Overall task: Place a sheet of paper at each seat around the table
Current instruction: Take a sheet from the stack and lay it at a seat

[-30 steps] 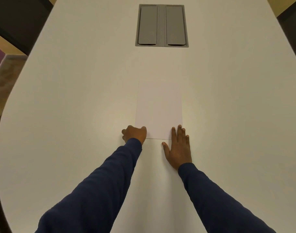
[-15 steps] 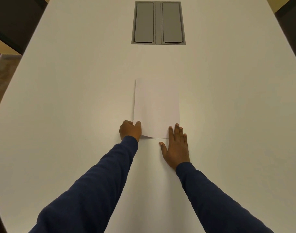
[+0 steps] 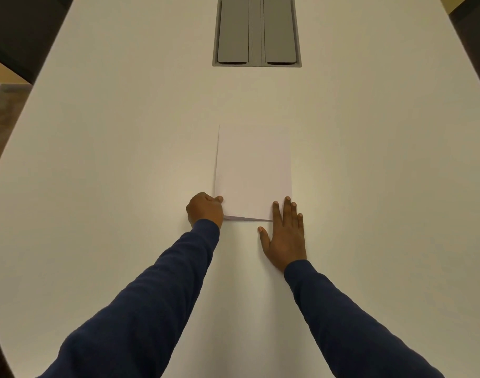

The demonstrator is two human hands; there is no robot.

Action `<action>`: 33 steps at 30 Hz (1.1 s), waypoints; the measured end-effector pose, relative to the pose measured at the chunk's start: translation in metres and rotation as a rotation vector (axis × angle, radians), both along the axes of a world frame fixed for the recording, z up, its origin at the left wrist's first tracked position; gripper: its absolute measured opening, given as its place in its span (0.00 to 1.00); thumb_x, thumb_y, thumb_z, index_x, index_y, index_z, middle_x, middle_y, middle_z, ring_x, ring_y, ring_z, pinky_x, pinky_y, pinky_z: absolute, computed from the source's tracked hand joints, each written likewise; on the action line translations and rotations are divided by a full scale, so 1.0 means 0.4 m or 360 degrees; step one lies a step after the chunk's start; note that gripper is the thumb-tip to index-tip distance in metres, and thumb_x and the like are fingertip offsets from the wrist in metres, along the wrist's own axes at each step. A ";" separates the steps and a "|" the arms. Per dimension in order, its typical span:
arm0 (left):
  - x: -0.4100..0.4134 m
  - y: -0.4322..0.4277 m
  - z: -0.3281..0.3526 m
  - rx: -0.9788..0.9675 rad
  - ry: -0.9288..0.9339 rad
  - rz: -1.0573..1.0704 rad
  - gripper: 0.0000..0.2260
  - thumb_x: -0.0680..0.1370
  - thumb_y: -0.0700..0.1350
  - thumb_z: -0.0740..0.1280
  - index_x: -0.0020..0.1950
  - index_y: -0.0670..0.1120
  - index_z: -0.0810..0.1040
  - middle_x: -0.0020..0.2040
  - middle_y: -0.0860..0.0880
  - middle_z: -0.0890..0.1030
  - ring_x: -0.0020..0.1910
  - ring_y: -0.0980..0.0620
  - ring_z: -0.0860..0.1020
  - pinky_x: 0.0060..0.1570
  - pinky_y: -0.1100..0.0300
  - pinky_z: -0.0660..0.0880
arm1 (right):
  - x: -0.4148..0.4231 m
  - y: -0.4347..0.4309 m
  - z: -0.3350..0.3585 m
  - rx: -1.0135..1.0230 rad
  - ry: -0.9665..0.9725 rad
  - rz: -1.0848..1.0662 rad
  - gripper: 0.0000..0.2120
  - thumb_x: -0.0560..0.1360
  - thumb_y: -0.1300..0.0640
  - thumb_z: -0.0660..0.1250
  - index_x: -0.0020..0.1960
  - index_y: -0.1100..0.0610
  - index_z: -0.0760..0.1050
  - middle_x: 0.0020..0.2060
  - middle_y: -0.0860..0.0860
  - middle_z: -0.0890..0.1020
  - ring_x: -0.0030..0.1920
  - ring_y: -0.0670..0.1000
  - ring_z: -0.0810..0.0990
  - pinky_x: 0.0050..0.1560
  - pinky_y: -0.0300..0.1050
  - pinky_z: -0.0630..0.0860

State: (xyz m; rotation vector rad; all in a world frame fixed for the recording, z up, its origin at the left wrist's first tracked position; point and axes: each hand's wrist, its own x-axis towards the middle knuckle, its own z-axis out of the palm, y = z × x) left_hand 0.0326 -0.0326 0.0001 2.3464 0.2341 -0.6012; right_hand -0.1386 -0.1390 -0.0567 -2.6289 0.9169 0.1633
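A white sheet of paper [image 3: 254,170] lies in the middle of the white table [image 3: 97,159], long side pointing away from me. My left hand [image 3: 205,210] pinches its near left corner, and that corner and the left edge are raised off the table. My right hand [image 3: 285,236] lies flat and open, fingers spread, with the fingertips pressing on the sheet's near right corner. Whether more sheets lie under the top one I cannot tell.
A grey cable hatch with two lids [image 3: 256,32] is set into the table beyond the paper. Dark chair backs show at the far left [image 3: 20,36] and far right [image 3: 473,36]. Carpet [image 3: 1,118] is visible past the table's left edge.
My left hand has closed on the near left corner and lifted it, so the sheet's left side now stands off the table. My right hand stays flat on the right corner.
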 end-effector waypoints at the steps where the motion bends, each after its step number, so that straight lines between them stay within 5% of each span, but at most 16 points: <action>1: -0.002 0.000 0.001 0.0000 -0.0016 -0.0015 0.11 0.79 0.45 0.69 0.40 0.44 0.72 0.36 0.50 0.75 0.40 0.47 0.74 0.41 0.58 0.69 | 0.001 0.000 0.001 0.0003 -0.0008 -0.0003 0.37 0.80 0.40 0.53 0.82 0.57 0.47 0.81 0.59 0.43 0.81 0.60 0.43 0.80 0.57 0.45; 6: -0.016 0.003 0.018 -0.0043 -0.0123 -0.0029 0.04 0.80 0.40 0.66 0.53 0.45 0.74 0.43 0.47 0.76 0.39 0.47 0.76 0.40 0.57 0.74 | 0.006 -0.001 0.008 0.0055 -0.0024 -0.0024 0.38 0.80 0.41 0.57 0.82 0.55 0.44 0.81 0.59 0.42 0.81 0.60 0.43 0.80 0.57 0.45; 15: -0.009 0.028 0.109 -0.0050 -0.0480 -0.0239 0.04 0.80 0.39 0.65 0.46 0.43 0.75 0.46 0.46 0.80 0.42 0.46 0.78 0.41 0.56 0.75 | 0.005 -0.023 0.074 0.0270 -0.0074 -0.0064 0.45 0.78 0.34 0.59 0.82 0.51 0.38 0.81 0.57 0.40 0.81 0.60 0.43 0.80 0.56 0.47; 24: -0.046 0.145 0.343 -0.0237 -0.1006 -0.0593 0.06 0.79 0.37 0.64 0.43 0.43 0.77 0.42 0.49 0.78 0.40 0.50 0.75 0.36 0.63 0.67 | -0.013 -0.042 0.295 0.0609 -0.0635 -0.0255 0.44 0.76 0.41 0.69 0.81 0.56 0.51 0.78 0.55 0.61 0.77 0.54 0.61 0.76 0.47 0.60; 28: -0.077 0.241 0.453 -0.0375 -0.1117 -0.0739 0.05 0.77 0.39 0.67 0.42 0.45 0.78 0.40 0.51 0.78 0.41 0.50 0.76 0.41 0.58 0.72 | -0.038 -0.070 0.372 0.0773 -0.0808 -0.0431 0.46 0.72 0.38 0.73 0.81 0.53 0.54 0.78 0.53 0.63 0.76 0.55 0.65 0.74 0.56 0.66; 33: -0.127 0.371 0.581 -0.0528 -0.1125 -0.0804 0.03 0.77 0.39 0.69 0.43 0.45 0.80 0.41 0.51 0.80 0.43 0.52 0.77 0.43 0.58 0.74 | -0.063 -0.089 0.479 0.1147 -0.0936 -0.0440 0.48 0.70 0.40 0.76 0.80 0.48 0.53 0.77 0.50 0.64 0.75 0.53 0.66 0.71 0.53 0.68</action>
